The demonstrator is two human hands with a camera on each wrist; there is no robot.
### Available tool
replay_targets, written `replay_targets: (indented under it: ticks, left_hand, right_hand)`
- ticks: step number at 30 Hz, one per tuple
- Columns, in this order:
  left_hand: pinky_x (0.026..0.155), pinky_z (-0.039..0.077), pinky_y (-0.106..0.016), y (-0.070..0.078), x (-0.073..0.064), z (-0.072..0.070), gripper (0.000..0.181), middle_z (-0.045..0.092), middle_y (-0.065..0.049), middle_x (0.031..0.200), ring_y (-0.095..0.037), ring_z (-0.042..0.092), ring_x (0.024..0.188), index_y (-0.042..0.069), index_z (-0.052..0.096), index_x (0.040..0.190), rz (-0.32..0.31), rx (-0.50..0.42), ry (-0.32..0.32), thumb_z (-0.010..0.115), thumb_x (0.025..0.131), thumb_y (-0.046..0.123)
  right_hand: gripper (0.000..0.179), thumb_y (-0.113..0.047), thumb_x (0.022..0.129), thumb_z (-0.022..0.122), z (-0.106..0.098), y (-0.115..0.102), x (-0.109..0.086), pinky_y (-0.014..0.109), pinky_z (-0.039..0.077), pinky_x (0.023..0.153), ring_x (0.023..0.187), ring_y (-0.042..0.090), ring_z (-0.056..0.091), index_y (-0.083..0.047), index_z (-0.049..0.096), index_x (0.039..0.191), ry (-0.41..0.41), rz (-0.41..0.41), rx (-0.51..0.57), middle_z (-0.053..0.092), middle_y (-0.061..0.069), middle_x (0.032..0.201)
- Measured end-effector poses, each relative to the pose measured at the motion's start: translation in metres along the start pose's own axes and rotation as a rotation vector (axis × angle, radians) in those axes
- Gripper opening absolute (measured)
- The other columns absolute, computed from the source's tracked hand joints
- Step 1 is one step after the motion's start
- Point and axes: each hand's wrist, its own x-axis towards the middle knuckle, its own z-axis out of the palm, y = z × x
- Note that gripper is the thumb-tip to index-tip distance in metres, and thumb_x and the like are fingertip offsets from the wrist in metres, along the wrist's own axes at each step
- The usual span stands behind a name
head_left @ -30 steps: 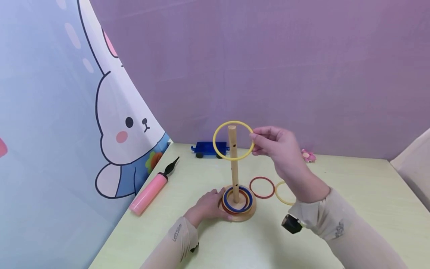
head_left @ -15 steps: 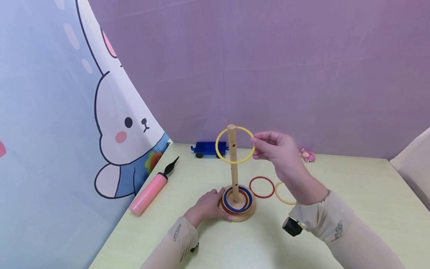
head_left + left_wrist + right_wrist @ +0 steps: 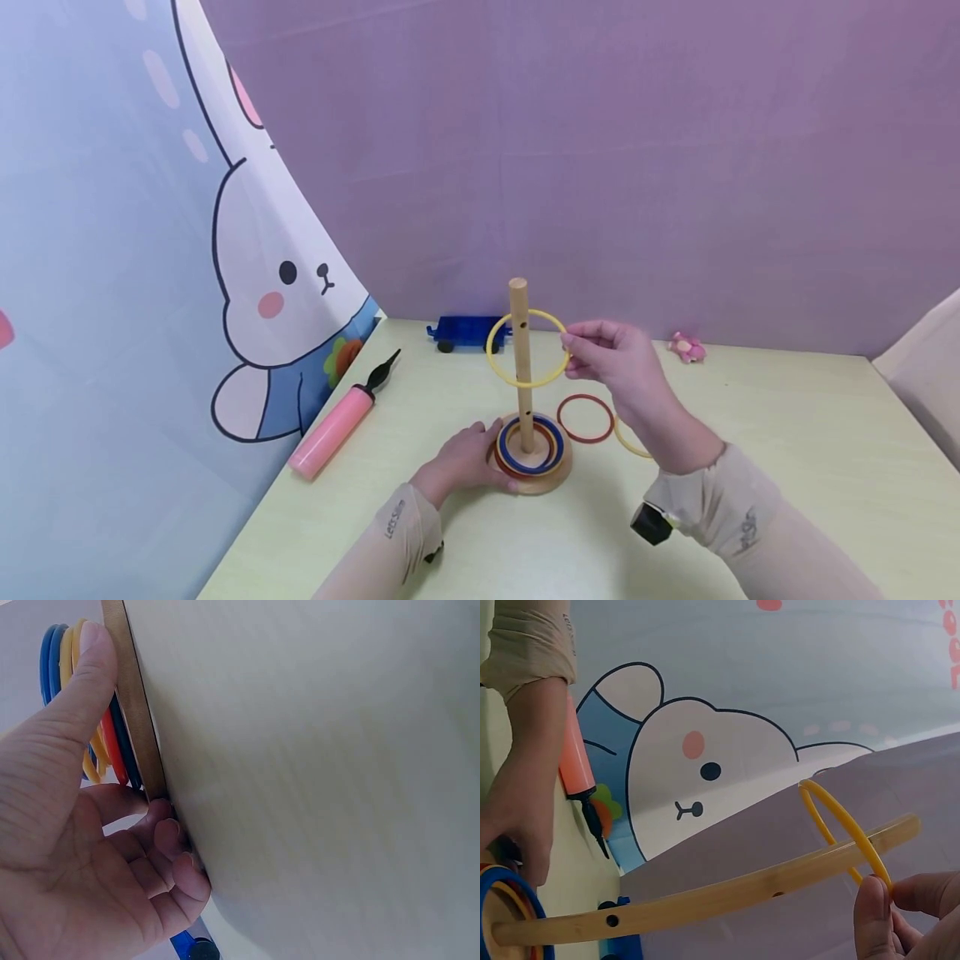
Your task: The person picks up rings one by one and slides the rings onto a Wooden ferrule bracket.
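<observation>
A wooden ring-toss stand [image 3: 522,367] stands upright on the table, with several blue, yellow and red rings [image 3: 54,664] stacked around the foot of its post. Its round base is gripped by my left hand [image 3: 467,458], thumb at the near rim and fingers curled at the far side in the left wrist view. My right hand [image 3: 626,358] pinches a yellow ring [image 3: 840,814] between thumb and fingertips. That ring encircles the upper part of the post [image 3: 727,889], tilted, below the post's top.
A red ring [image 3: 585,418] and a yellow ring [image 3: 630,442] lie right of the stand, the yellow one partly behind my right wrist. A pink hand pump [image 3: 333,433] lies left. Behind are a blue toy wagon [image 3: 468,331] and a small pink toy [image 3: 687,347].
My right hand has lowered the yellow ring from the level of the post's top to around its upper part. My left hand has stayed on the base.
</observation>
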Motion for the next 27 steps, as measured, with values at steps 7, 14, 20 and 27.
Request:
replay_targets:
  ticks: [7,14,20,27]
  left_hand:
    - [0.096,0.045,-0.042,0.001,0.001,0.001,0.117,0.054,-0.014,0.129,-0.026,0.055,0.111,0.014,0.031,0.154,0.005,0.016,0.002,0.079,0.063,0.069]
    - [0.095,0.045,-0.043,0.000,0.000,0.000,0.116,0.055,-0.014,0.127,-0.026,0.055,0.110,0.014,0.031,0.154,0.017,0.020,0.007,0.080,0.063,0.067]
    - [0.092,0.046,-0.041,-0.001,0.001,0.000,0.115,0.055,-0.012,0.123,-0.024,0.055,0.105,0.018,0.029,0.155,0.013,0.026,-0.004,0.078,0.064,0.069]
    - [0.089,0.047,-0.040,0.000,0.002,0.000,0.114,0.056,-0.009,0.116,-0.022,0.055,0.098,0.019,0.032,0.154,0.010,0.024,-0.006,0.079,0.063,0.068]
  right_hand:
    - [0.031,-0.008,0.093,0.066,-0.003,0.023,0.001,0.029,0.058,0.068,0.064,0.012,0.063,0.013,0.057,0.115,0.001,0.056,0.008,0.066,0.002,0.080]
    - [0.028,-0.005,0.094,0.064,-0.005,0.047,-0.001,0.027,0.057,0.065,0.062,0.011,0.063,0.015,0.058,0.112,0.006,0.083,-0.017,0.066,0.001,0.077]
    - [0.027,-0.003,0.094,0.062,-0.005,0.068,-0.003,0.027,0.057,0.066,0.063,0.011,0.063,0.015,0.057,0.113,0.017,0.130,-0.041,0.065,0.002,0.079]
    - [0.025,-0.002,0.093,0.062,-0.008,0.097,-0.003,0.027,0.057,0.064,0.063,0.012,0.063,0.014,0.057,0.112,0.042,0.179,-0.047,0.066,0.005,0.080]
